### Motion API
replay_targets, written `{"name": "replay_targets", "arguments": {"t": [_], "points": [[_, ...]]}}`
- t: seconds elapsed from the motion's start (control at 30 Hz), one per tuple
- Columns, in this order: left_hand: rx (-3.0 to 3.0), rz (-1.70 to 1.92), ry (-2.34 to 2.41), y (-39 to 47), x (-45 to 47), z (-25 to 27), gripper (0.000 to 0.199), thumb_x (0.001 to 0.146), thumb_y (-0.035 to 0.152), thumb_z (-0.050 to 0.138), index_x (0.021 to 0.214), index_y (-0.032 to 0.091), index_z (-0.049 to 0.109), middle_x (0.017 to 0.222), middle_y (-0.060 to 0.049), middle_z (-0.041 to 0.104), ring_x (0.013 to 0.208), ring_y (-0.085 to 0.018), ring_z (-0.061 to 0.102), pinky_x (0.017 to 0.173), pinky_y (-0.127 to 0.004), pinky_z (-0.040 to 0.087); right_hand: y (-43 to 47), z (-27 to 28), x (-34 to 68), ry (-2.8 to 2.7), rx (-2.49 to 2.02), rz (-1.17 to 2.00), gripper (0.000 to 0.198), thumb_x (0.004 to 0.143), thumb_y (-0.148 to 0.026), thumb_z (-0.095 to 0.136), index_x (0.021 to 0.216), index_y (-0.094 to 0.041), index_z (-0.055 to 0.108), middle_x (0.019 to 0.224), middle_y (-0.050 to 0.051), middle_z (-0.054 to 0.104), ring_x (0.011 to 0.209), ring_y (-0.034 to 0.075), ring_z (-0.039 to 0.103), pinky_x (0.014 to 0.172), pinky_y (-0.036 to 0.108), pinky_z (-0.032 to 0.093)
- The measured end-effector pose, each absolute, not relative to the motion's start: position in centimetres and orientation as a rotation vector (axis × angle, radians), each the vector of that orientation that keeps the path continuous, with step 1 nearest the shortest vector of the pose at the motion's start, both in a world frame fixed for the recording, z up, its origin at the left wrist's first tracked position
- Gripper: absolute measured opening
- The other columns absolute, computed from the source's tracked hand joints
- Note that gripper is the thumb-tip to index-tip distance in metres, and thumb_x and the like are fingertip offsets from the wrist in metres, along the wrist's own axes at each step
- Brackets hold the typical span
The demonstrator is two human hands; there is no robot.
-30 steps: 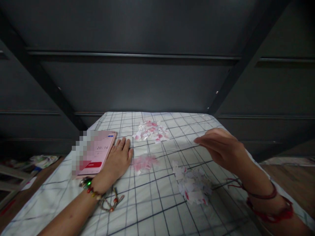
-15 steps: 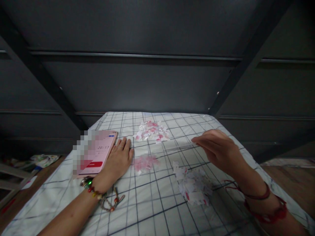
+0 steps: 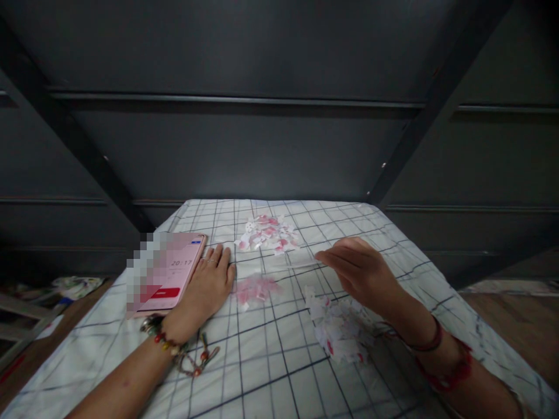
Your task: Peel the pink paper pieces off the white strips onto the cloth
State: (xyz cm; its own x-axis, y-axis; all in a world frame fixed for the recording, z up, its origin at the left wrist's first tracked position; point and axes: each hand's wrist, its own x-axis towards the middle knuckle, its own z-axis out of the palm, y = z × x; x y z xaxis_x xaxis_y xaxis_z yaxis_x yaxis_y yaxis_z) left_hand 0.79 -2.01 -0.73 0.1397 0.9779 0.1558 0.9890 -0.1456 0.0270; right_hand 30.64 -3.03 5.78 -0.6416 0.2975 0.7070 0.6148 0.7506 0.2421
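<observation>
Left: beaded bracelet, ring. Right: red band, dark-red cord.

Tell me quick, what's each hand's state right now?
Left hand: open, palm down on the white, dark-gridded cloth.
Right hand: closed, apparently pinching a thin, pale, translucent strip.

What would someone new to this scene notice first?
Probably the pink-and-white scraps at the far middle of the checked cloth, with blurry pink pieces just right of the left hand and a whitish heap nearer, at right. Next, the pink phone, reading 20:17, beside that flat left hand. Then the right hand, raised at right, pinching what looks like a thin pale strip.
</observation>
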Motion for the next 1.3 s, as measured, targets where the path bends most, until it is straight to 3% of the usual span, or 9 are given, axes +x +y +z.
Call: {"name": "replay_targets", "arguments": {"t": [0.13,0.37,0.77,1.3], "points": [[-2.305,-0.239,-1.992,-2.1,0.7,-0.8,0.053,0.094,0.031,0.026,0.135,0.002,0.041,0.143,-0.024,0.039,0.133,-0.036,0.035,0.105,-0.051,0.033,-2.8,6.1,31.6,-2.193,-0.699,-0.571,0.028,0.082,-0.001,0.047,0.099,-0.021,0.057,0.075,0.000,0.064,0.070,0.015,0.052,0.065,0.029,0.041],[-2.280,-0.250,-1.994,-1.8,0.5,-1.3,0.052,0.093,0.033,0.028,0.134,0.004,0.043,0.143,-0.022,0.040,0.133,-0.034,0.036,0.106,-0.049,0.033,-1.7,5.7,32.8,-2.137,-1.114,-0.707,0.023,0.084,-0.007,0.045,0.092,-0.018,0.065,0.070,0.003,0.064,0.070,0.019,0.051,0.062,0.032,0.037],[-2.281,-0.217,-1.985,-1.7,0.6,-1.1,0.053,0.093,0.034,0.027,0.135,0.004,0.042,0.143,-0.021,0.041,0.132,-0.034,0.037,0.107,-0.048,0.033,-1.4,5.7,32.9,-2.229,-1.166,-0.816,0.028,0.078,-0.001,0.045,0.085,-0.018,0.067,0.066,0.004,0.062,0.071,0.019,0.050,0.063,0.031,0.036],[-2.315,-0.235,-1.961,-1.6,0.6,-1.2,0.053,0.093,0.033,0.025,0.134,0.005,0.042,0.142,-0.020,0.042,0.132,-0.034,0.037,0.105,-0.050,0.033,-1.4,5.5,33.8,-2.151,-1.186,-0.789,0.025,0.083,-0.007,0.046,0.092,-0.019,0.065,0.067,0.003,0.063,0.071,0.020,0.052,0.065,0.033,0.039]]}}
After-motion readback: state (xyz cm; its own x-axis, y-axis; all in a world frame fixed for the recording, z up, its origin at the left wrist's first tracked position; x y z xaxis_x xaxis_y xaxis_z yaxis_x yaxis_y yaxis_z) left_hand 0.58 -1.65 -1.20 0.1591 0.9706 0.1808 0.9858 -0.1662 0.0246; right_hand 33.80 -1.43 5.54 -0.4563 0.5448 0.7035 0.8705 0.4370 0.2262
